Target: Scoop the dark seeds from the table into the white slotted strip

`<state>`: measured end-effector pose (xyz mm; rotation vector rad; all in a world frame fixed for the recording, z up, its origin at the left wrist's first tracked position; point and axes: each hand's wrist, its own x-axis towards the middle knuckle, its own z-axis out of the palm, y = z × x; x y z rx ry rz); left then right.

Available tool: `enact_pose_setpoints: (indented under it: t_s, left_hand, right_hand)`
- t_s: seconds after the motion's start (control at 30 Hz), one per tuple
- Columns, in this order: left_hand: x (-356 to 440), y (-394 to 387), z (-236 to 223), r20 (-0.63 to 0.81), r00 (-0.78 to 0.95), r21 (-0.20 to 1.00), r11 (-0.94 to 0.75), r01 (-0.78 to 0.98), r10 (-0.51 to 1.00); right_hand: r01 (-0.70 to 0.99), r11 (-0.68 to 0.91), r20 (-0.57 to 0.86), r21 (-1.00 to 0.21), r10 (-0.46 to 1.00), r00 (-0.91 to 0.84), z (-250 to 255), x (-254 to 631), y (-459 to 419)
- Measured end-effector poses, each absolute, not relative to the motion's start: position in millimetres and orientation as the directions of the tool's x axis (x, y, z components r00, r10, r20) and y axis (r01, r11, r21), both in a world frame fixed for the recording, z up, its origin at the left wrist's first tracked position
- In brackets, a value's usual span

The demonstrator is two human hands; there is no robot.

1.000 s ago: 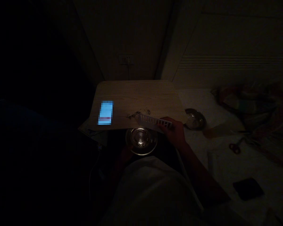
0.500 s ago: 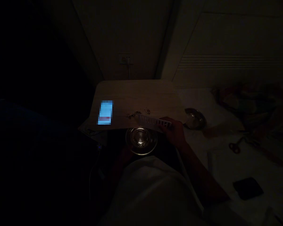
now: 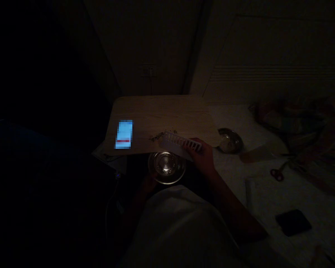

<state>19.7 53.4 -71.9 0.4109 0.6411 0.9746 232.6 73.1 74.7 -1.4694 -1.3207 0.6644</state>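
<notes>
The room is very dark. In my right hand (image 3: pixel 203 158) is a white plastic piece with a row of slots (image 3: pixel 178 144), its fingers closed round the right end. Its far end reaches dark small bits (image 3: pixel 156 137) scattered on the wooden tabletop (image 3: pixel 156 111). Just below the table's front edge is a shiny steel bowl (image 3: pixel 167 178) with some dark bits inside. My left hand (image 3: pixel 150 181), dim and partly hidden, grips the bowl's left rim.
A lit phone (image 3: pixel 124 134) lies on the table's left side. To the right, a second steel bowl (image 3: pixel 231 140), scissors (image 3: pixel 277 175), a dark flat square (image 3: pixel 293 222) and crumpled coloured cloth (image 3: pixel 284 119) lie on a pale surface. A cable (image 3: pixel 107 212) hangs at lower left.
The slotted piece has tilted, showing more of its pale flat side, and its right end has shifted slightly left with my right hand. The bowl has hardly moved.
</notes>
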Motion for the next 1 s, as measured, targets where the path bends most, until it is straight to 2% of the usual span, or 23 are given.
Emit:
enact_pose_setpoints:
  t_s: [0.2,0.43,0.73,1.0]
  left_hand:
    - [17.1,54.8,-86.2,-0.374,0.405,0.567,0.551,-0.612,0.834]
    - [15.3,57.0,-88.5,-0.356,0.428,0.551,0.556,-0.622,0.831]
    - [12.6,55.6,-97.1,-0.397,0.432,0.529,0.587,-0.613,0.81]
    - [12.6,54.7,-102.3,-0.424,0.41,0.514,0.587,-0.625,0.808]
  right_hand:
    - [0.31,0.067,0.161,-0.949,0.944,0.289,57.9,226.5,79.5]
    - [0.34,0.07,0.224,-0.938,0.871,0.437,49.9,238.8,89.4]
    - [0.385,0.078,0.271,-0.92,0.835,0.478,45.7,250.5,95.7]
    - [0.418,0.116,0.311,-0.901,0.844,0.436,53.8,244.6,95.9]
